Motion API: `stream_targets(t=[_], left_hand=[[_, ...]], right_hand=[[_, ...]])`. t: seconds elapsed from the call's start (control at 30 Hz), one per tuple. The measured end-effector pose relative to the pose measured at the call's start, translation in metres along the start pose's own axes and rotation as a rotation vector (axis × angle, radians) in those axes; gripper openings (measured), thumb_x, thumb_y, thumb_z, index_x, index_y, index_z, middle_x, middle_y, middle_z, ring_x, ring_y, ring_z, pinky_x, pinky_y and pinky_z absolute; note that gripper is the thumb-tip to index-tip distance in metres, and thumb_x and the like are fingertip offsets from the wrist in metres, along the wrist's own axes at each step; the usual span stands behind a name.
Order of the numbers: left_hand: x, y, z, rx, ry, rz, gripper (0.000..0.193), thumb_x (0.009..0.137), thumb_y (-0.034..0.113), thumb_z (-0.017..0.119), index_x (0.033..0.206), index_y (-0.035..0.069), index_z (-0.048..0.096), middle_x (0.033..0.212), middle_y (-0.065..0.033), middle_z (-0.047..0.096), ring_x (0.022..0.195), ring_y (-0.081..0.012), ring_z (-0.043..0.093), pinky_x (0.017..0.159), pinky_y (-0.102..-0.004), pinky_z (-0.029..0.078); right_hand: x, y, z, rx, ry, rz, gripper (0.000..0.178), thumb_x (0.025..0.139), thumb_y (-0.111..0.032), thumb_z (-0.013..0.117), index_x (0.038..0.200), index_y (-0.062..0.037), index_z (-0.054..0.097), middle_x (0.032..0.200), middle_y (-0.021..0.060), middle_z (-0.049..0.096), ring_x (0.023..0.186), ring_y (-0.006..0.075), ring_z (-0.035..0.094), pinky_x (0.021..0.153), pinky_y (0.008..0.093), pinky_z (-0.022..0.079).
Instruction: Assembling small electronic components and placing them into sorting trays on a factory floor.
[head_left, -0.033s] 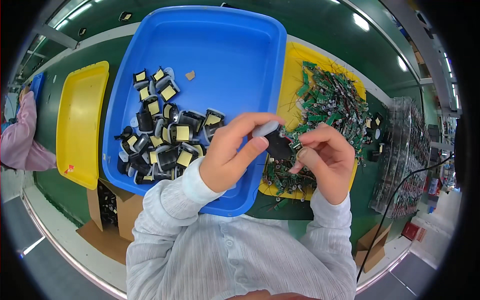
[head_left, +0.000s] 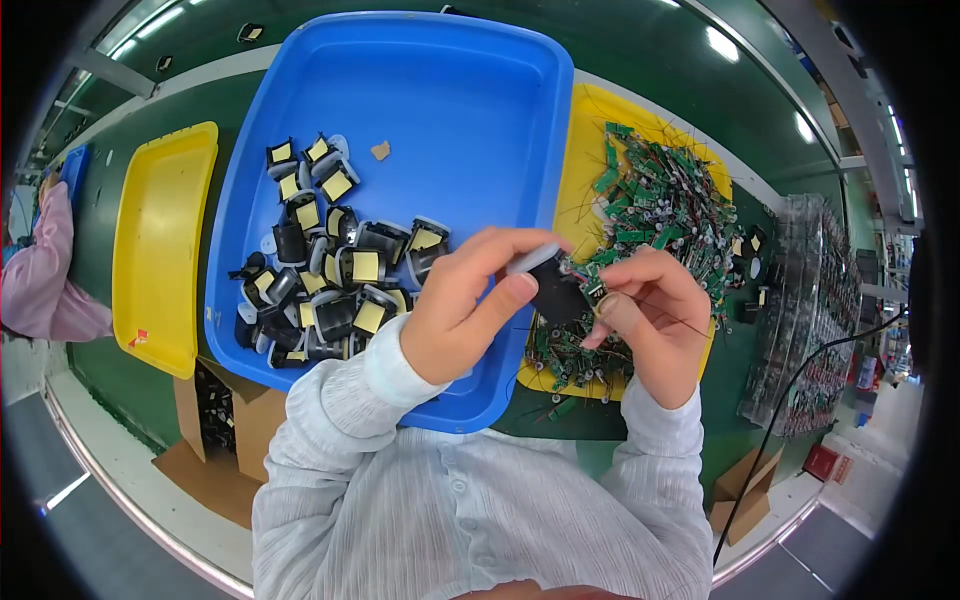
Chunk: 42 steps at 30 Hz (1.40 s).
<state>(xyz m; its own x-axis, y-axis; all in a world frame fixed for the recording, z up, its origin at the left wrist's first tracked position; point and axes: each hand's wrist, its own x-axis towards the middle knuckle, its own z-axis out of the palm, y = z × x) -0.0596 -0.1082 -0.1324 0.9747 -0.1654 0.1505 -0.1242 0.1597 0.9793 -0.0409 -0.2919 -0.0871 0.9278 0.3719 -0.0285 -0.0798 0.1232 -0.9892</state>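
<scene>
Between thumb and fingers, my left hand [head_left: 462,300] grips a black plastic housing [head_left: 560,293] with a grey rounded end. My right hand [head_left: 655,315] pinches a small green circuit board [head_left: 594,290] with thin wires, right up against the housing's edge. Whether the board sits inside the housing I cannot tell. Below my left hand, the blue tray [head_left: 450,60] holds several similar black housings [head_left: 335,315] with pale yellow pads. Behind my right hand, a heap of green boards with wires [head_left: 665,205] lies on a yellow tray [head_left: 580,140].
An upright-edged yellow tray [head_left: 160,250] lies at the left, near a person's pink sleeve [head_left: 45,270]. An open cardboard box [head_left: 255,425] with dark parts stands below it. Stacked clear trays [head_left: 800,310] and a black cable [head_left: 775,430] are at the right.
The black housing has turned very slightly in my left hand, and the board has shifted a little with my right fingers. Everything else stays put.
</scene>
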Motion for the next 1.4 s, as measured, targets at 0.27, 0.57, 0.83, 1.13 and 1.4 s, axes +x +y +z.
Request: stream_targets(t=[0.27, 0.57, 0.83, 1.13, 1.4], left_hand=[[0.0, -0.001, -0.001, 0.106, -0.022, 0.023, 0.03, 0.086, 0.019, 0.051, 0.107, -0.002, 0.053, 0.088, -0.0127, 0.058, 0.079, -0.0228, 0.053, 0.072, -0.0299, 0.041], [-0.002, -0.003, 0.001, 0.257, -0.026, 0.097, 0.03, 0.081, 0.019, 0.058, 0.102, -0.001, 0.054, 0.087, -0.0126, 0.058, 0.078, -0.0268, 0.052, 0.071, -0.0323, 0.042], [0.0, -0.001, -0.002, 0.562, -0.024, 0.308, 0.03, 0.078, 0.03, 0.058, 0.097, 0.005, 0.059, 0.09, -0.0053, 0.061, 0.085, -0.0239, 0.053, 0.077, -0.0349, 0.035], [0.005, 0.001, -0.004, 0.639, -0.094, 0.331, 0.036, 0.083, 0.03, 0.053, 0.109, 0.006, 0.056, 0.102, -0.0057, 0.059, 0.106, -0.0264, 0.046, 0.09, -0.0392, 0.029], [0.006, -0.005, -0.001, 0.088, -0.182, 0.05, 0.052, 0.077, 0.022, 0.053, 0.123, 0.0, 0.044, 0.123, -0.011, 0.05, 0.124, -0.0259, 0.029, 0.105, -0.0396, 0.017]], right_hand=[[0.004, 0.004, -0.001, 0.179, -0.042, 0.142, 0.017, 0.077, 0.007, 0.055, 0.092, 0.0011, 0.052, 0.068, 0.004, 0.054, 0.053, 0.0105, 0.056, 0.05, 0.0213, 0.046], [0.005, 0.002, -0.004, 0.147, -0.074, 0.196, 0.016, 0.076, 0.007, 0.056, 0.09, -0.0001, 0.052, 0.068, 0.0029, 0.054, 0.053, 0.01, 0.056, 0.05, 0.0209, 0.045], [0.009, -0.005, -0.01, 0.081, -0.21, 0.364, 0.009, 0.076, 0.004, 0.058, 0.084, -0.0005, 0.054, 0.066, -0.0006, 0.052, 0.059, 0.0057, 0.053, 0.052, 0.0199, 0.046], [0.003, -0.004, -0.003, -0.053, -0.164, 0.23, 0.006, 0.076, 0.001, 0.061, 0.078, -0.0009, 0.055, 0.066, 0.0019, 0.054, 0.055, 0.0068, 0.052, 0.05, 0.0208, 0.044], [-0.004, 0.007, 0.019, -1.078, -0.038, -0.468, 0.019, 0.066, -0.003, 0.069, 0.079, -0.0024, 0.056, 0.064, 0.0088, 0.05, 0.054, 0.0239, 0.052, 0.046, 0.0311, 0.041]])
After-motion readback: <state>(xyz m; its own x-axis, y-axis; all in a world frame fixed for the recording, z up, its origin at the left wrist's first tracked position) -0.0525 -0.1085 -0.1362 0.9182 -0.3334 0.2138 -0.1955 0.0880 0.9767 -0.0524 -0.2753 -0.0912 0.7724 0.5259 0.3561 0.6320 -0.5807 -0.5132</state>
